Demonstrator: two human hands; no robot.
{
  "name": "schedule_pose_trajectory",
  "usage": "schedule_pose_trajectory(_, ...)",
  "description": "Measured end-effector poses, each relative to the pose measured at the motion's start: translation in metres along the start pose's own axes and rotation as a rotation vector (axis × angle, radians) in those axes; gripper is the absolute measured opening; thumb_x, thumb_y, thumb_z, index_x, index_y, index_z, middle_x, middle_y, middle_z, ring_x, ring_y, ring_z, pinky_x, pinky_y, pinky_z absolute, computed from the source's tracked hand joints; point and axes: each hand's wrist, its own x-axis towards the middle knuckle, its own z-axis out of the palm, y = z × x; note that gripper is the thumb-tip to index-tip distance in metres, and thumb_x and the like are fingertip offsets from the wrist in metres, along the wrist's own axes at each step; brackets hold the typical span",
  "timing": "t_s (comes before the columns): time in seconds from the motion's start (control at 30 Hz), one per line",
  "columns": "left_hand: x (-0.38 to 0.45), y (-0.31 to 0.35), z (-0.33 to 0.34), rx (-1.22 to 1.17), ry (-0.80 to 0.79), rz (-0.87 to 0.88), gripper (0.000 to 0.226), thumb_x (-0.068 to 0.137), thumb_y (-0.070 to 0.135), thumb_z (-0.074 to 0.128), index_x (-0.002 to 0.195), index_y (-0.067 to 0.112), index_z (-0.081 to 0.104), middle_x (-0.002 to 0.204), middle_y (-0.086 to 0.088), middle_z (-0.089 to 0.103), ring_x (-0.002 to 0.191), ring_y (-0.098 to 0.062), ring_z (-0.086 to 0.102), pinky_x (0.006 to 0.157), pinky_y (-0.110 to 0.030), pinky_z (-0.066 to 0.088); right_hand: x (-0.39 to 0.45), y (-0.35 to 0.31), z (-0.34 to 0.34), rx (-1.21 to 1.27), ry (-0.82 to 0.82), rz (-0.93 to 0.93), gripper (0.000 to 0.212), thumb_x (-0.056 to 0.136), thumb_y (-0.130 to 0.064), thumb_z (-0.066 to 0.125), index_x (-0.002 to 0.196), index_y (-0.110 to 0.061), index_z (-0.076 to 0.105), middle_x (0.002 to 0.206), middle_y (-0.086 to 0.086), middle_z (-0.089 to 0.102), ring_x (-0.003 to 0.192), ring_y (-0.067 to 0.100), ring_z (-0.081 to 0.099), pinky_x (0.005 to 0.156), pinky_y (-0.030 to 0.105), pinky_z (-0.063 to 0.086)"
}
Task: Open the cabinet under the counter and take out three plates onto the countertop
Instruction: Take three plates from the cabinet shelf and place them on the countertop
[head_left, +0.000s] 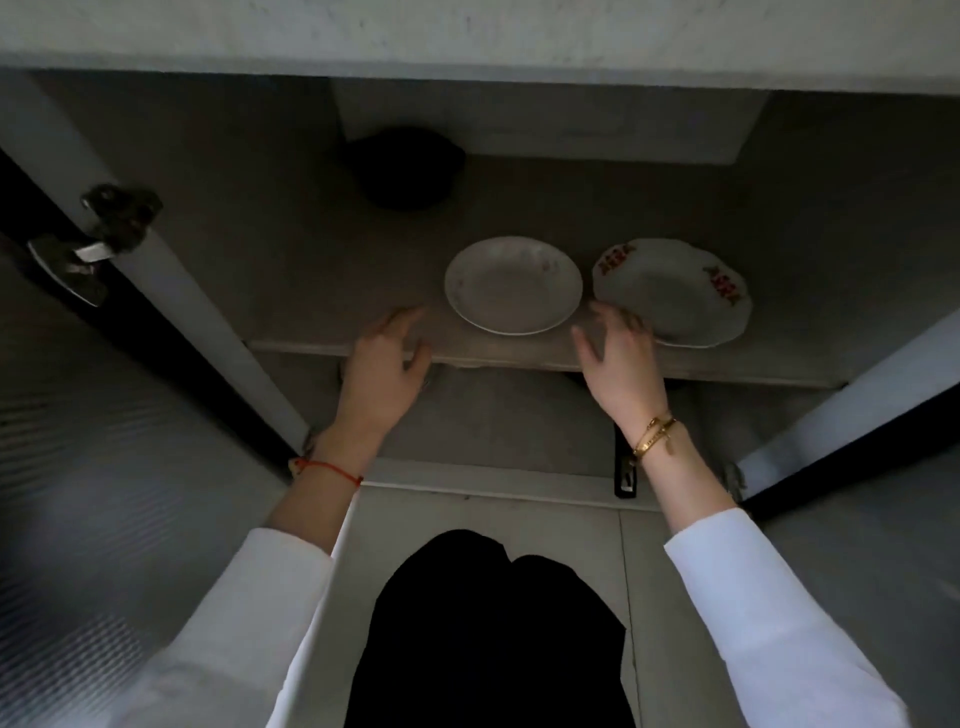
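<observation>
The cabinet under the counter stands open, both doors swung out. Two plates lie side by side on its shelf (311, 291): a round white plate (513, 285) in the middle and a scalloped white plate with red flowers (680, 293) to its right. My left hand (387, 364) hovers with relaxed fingers over the shelf's front edge, left of the round plate and apart from it. Fingers spread, my right hand (618, 353) reaches the near left rim of the flowered plate; whether it touches is unclear.
A dark round pot or bowl (408, 169) sits deep at the back of the shelf. The left door (130, 467) with its metal hinge (104, 234) and the right door (852, 519) flank my arms. The pale countertop edge (467, 36) overhangs above.
</observation>
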Motion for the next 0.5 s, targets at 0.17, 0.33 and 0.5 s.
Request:
schedule_pose_trajectory(0.17, 0.034, -0.004, 0.016, -0.034, -0.003, -0.072, 0.039, 0.091, 0.011, 0.058, 0.13, 0.005, 0.058, 0.13, -0.016, 0.061, 0.118, -0.031, 0.059, 0.102, -0.03, 0.041, 0.026, 0.004, 0.014, -0.002, 0.037, 0.022, 0.033, 0.097, -0.03, 0.05, 0.118, -0.005, 0.058, 0.105, 0.016, 0.068, 0.093, 0.031, 0.066, 0.076, 0.04, 0.055)
schedule_pose_trajectory(0.33, 0.067, -0.006, 0.036, -0.035, -0.005, -0.12, 0.034, 0.092, 0.015, 0.058, 0.125, 0.006, 0.061, 0.119, -0.02, 0.065, 0.108, -0.035, 0.063, 0.092, -0.036, 0.048, 0.047, 0.007, 0.028, -0.103, -0.019, 0.071, 0.033, 0.097, -0.032, 0.046, 0.107, -0.003, 0.06, 0.099, 0.016, 0.067, 0.086, 0.031, 0.065, 0.069, 0.039, 0.055)
schedule_pose_trajectory(0.5, 0.087, -0.007, 0.052, 0.017, -0.067, -0.183, 0.028, 0.096, 0.022, 0.054, 0.113, 0.002, 0.064, 0.112, -0.024, 0.067, 0.107, -0.037, 0.061, 0.087, -0.036, 0.044, 0.056, 0.008, 0.037, -0.138, -0.043, 0.132, 0.037, 0.097, -0.035, 0.047, 0.104, -0.002, 0.059, 0.1, 0.017, 0.066, 0.087, 0.032, 0.065, 0.064, 0.035, 0.052)
